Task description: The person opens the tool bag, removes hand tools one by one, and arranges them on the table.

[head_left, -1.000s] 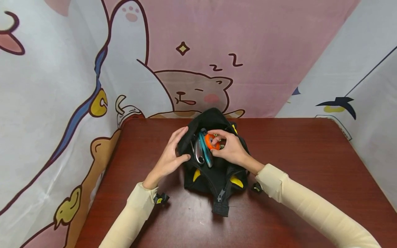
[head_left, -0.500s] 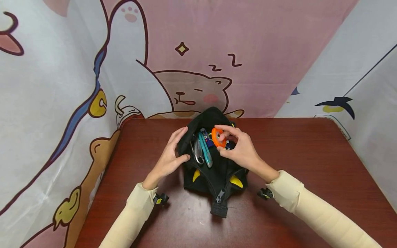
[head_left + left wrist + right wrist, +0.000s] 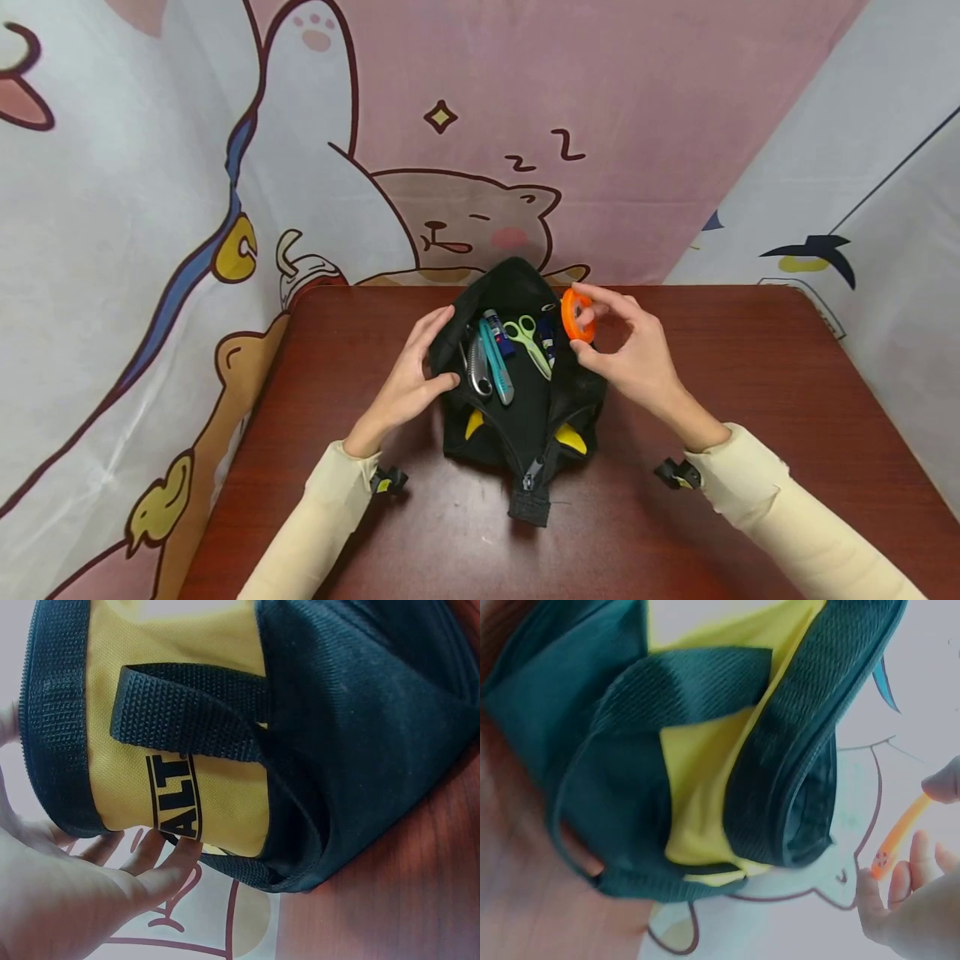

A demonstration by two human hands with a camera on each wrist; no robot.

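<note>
A black-and-yellow zippered tool bag [image 3: 517, 433] stands unzipped on the table, its mouth gaping upward. My left hand [image 3: 408, 375] holds the bag's left rim; in the left wrist view, its fingers [image 3: 161, 862] press the yellow outer side by the lettering. Between thumb and fingertips, my right hand [image 3: 633, 350] pinches a round orange disc-shaped thing [image 3: 576, 315] above the bag's right rim. Its exact kind is unclear; the right wrist view shows it edge-on. Inside the bag lie pale green scissors [image 3: 528, 342], a teal utility knife [image 3: 495, 362], a grey-handled tool [image 3: 477, 367] and a blue tube [image 3: 497, 332].
Another dark blue item [image 3: 547, 337] lies against the bag's right inner wall, partly hidden. The reddish-brown table [image 3: 750, 400] extends to both sides. A cartoon-printed cloth [image 3: 637, 125] hangs along the table's back and sides.
My right hand has lifted the orange thing out of the bag and moved it right, uncovering the green scissors. The left hand has stayed at the bag's rim.
</note>
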